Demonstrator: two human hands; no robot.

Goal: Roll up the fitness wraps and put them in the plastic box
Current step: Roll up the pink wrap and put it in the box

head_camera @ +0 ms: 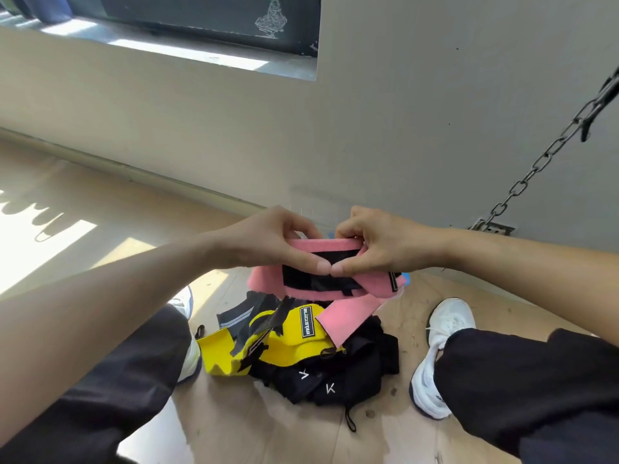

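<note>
Fingers (321, 265) of two hands on one pink wrap (348, 289).

A: Where does the view sit?

B: On the person's head, looking forward and down over both forearms, so the left hand (278, 242) and right hand (375, 246) meet close in front, near the middle.

A: How much does it take in?

B: A lot; it is wide-angle. The wooden floor (234, 423) lies near, between two white shoes, and the far wall (435, 112) bends across the top, with a window (201, 25) at far left.

A: Any second view?

B: No, only this one, so no part of the scene is shared.
</note>
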